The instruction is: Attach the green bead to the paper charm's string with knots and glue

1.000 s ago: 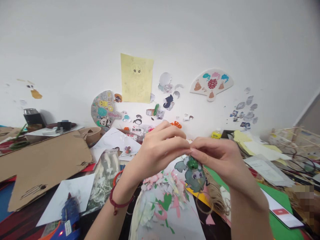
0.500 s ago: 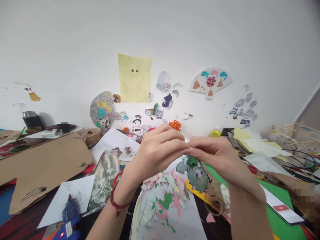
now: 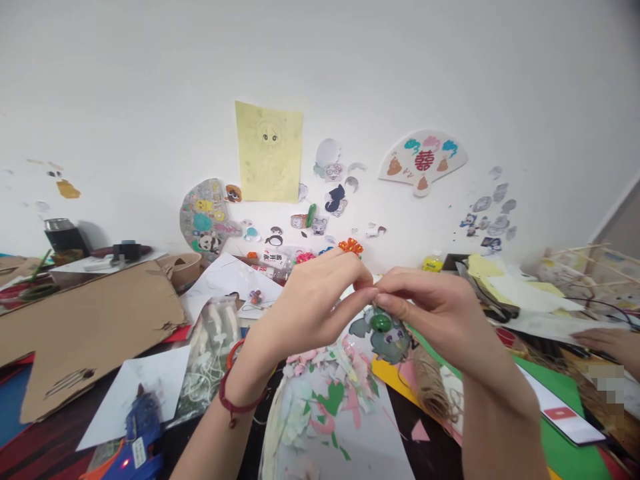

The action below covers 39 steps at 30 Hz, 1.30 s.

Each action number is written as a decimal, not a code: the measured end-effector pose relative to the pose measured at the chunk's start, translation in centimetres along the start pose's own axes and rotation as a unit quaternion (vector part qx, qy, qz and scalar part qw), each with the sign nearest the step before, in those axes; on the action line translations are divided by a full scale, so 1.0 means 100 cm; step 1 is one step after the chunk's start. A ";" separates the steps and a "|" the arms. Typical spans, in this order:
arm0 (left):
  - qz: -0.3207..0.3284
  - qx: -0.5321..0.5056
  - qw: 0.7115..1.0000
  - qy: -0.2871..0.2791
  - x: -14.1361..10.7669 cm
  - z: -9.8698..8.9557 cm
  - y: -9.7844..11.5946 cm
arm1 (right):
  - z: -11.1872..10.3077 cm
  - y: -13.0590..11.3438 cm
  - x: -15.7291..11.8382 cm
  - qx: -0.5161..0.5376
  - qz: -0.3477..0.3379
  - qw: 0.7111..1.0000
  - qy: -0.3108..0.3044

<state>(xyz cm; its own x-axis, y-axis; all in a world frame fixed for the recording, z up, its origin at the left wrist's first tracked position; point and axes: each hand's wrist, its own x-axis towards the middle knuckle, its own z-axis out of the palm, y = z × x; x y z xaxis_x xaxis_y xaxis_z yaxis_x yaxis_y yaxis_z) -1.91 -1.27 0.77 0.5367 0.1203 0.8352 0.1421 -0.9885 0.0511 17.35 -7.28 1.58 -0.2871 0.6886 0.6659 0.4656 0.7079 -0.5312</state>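
Left hand (image 3: 310, 310), right hand (image 3: 430, 317) above green bead (image 3: 381, 323), co-worker's hand (image 3: 607, 345) shifted

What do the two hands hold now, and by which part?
The left hand and right hand pinch something at their fingertips, but the fingers hide it, so I cannot tell what or which part.

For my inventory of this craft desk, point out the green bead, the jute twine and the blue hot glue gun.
Green bead (image 3: 381, 323): head view, on its top.
Jute twine (image 3: 429, 385): head view, on the middle of the bundle.
Blue hot glue gun (image 3: 141, 420): head view, on its blue body.
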 end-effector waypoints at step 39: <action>-0.055 -0.148 0.979 -0.132 0.001 -0.015 -0.005 | 0.006 0.002 -0.001 0.093 0.056 0.993 -0.034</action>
<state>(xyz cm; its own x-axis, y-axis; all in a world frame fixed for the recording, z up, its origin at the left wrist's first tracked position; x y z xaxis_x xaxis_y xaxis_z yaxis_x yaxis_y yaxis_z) -3.13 -0.93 1.68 0.7337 0.2083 0.6467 -0.0146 -0.9468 0.3215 16.98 -7.13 1.11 -0.3019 0.7692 0.5632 0.3362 0.6387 -0.6921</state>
